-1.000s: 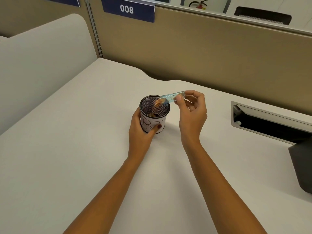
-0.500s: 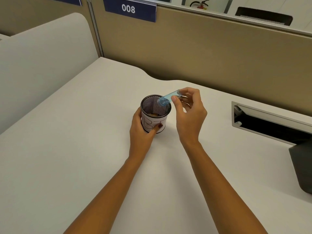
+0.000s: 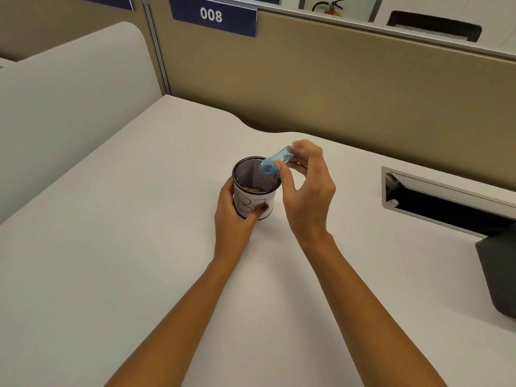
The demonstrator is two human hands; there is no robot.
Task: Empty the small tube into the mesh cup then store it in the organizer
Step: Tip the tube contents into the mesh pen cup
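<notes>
— What are your hands doing, seen from the head camera?

— My left hand is wrapped around the lower wall of the mesh cup, which stands upright on the desk. My right hand pinches the small tube between thumb and fingers, just above the cup's right rim.

— How does the tube lie?

— Tilted, its open mouth down and left over the cup, its closed end up by my fingertips. It is clear blue; I cannot tell if anything is left inside.

— And the cup?

— Black mesh with a white label bearing drawn letters. Something small and brownish lies at the bottom.

— Anything else?

— A cable slot is sunk in the desk to the right, and a sign reading 008 hangs on the partition.
</notes>
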